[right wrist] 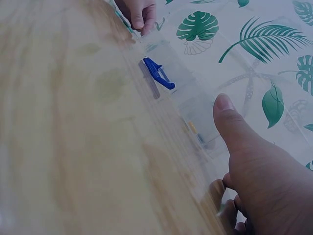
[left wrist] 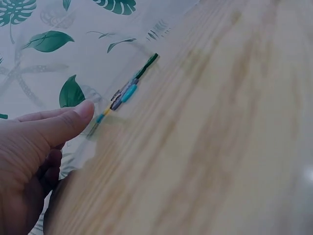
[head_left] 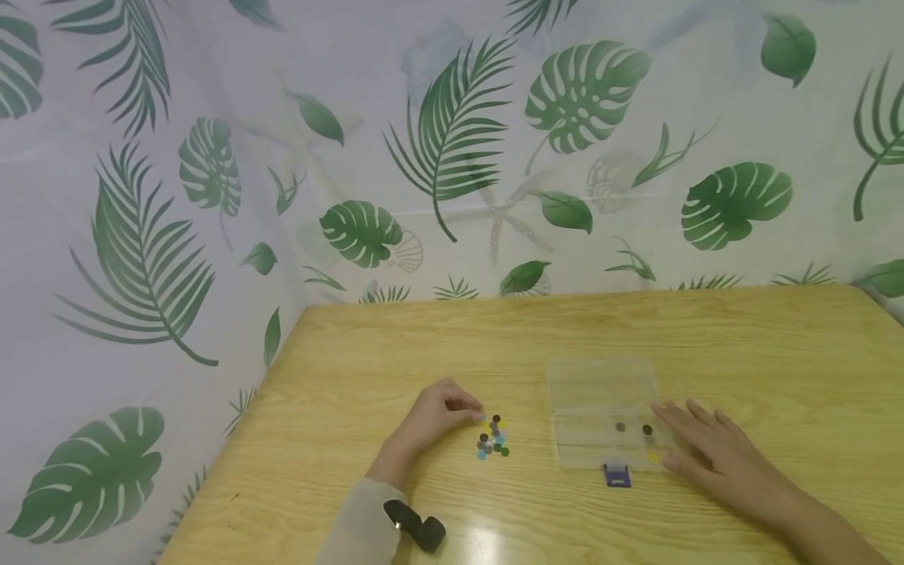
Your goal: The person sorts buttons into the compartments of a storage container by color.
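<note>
A loose cluster of small flat round pieces (head_left: 493, 439), in black, grey, blue, green and yellow, lies on the table. My left hand (head_left: 438, 414) is at its upper left edge, thumb and forefinger close together. Whether a piece is between those fingertips I cannot tell. To the right stands a clear plastic box (head_left: 582, 441) with its lid (head_left: 600, 383) laid back and a blue latch (head_left: 617, 476) at the front. Inside are a grey piece (head_left: 620, 427), a black one (head_left: 647, 430) and a yellow one (head_left: 653, 457). My right hand (head_left: 713, 451), fingers extended, rests at the box's right side.
The wooden table (head_left: 395, 337) meets a white leaf-print cloth (head_left: 466, 259) at its back and left edges. A black strap-like device (head_left: 420, 527) sits at my left sleeve (head_left: 363, 522).
</note>
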`<state>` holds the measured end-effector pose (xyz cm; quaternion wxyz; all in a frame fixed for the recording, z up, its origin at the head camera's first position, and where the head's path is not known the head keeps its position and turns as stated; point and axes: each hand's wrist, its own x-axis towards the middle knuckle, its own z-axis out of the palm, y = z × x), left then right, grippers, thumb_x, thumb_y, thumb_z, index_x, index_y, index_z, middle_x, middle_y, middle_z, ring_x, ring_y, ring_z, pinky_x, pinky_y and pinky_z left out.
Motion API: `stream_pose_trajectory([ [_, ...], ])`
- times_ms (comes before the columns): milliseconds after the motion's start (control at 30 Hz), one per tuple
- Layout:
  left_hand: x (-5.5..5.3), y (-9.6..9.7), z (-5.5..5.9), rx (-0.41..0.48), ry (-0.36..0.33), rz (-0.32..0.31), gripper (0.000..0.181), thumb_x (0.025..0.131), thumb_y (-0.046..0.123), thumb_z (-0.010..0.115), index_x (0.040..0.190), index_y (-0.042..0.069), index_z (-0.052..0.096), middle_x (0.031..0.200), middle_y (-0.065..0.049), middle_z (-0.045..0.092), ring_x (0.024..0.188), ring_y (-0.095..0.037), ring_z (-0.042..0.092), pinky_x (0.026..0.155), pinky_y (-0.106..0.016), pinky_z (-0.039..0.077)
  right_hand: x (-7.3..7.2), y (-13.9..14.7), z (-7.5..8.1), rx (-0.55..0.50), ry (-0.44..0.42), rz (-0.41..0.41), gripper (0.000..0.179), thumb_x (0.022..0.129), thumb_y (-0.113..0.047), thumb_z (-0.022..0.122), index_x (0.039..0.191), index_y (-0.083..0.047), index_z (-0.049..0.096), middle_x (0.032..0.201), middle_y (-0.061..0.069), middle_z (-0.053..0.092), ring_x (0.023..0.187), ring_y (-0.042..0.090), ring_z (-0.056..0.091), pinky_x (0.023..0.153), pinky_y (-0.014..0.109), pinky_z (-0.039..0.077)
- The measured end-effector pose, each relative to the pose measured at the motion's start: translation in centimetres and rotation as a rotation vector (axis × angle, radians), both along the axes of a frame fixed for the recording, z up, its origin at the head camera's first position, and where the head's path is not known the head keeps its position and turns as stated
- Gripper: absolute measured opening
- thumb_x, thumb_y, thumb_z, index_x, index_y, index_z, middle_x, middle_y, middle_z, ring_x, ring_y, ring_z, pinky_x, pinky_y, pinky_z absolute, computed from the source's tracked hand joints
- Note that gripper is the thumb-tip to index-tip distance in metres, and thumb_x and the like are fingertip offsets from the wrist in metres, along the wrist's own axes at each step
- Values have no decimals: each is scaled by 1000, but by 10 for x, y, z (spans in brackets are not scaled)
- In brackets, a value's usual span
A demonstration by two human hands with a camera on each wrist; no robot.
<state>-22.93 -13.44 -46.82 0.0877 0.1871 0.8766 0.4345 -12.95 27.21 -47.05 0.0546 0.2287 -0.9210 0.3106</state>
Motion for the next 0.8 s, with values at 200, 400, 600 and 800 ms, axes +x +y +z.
stream_pose_trajectory([
  [200, -1, -2, -3, -14, -1, -24, 19, 82, 32, 72, 98, 22, 75, 87, 6, 55, 79, -13, 48, 69, -25, 42, 0, 0, 0, 4, 1, -1, 63, 93, -20, 59, 149, -18, 31, 144, 24, 39, 134, 53, 21, 114, 48, -9],
  [400, 1, 0, -4, -18, 12, -43, 22, 84, 30, 71, 103, 19, 74, 87, 6, 55, 79, -12, 46, 68, -23, 41, 0, 1, 1, 19, -8, -8, 63, 93, -22, 58, 149, -19, 29, 145, 23, 38, 136, 51, 20, 114, 46, -10],
  [600, 4, 2, -2, -18, 6, -49, 21, 85, 30, 69, 103, 20, 74, 87, 7, 54, 81, -13, 46, 70, -24, 40, 1, 1, 0, 14, -3, -3, 63, 93, -21, 58, 149, -18, 29, 145, 25, 37, 135, 52, 19, 114, 49, -9],
  [800, 3, 2, -4, -25, 40, -58, 19, 85, 29, 69, 101, 20, 75, 84, 10, 56, 82, -10, 47, 70, -24, 40, 1, 0, -1, 12, 9, -3, 63, 93, -20, 58, 149, -17, 30, 145, 24, 37, 134, 53, 21, 113, 52, -8],
])
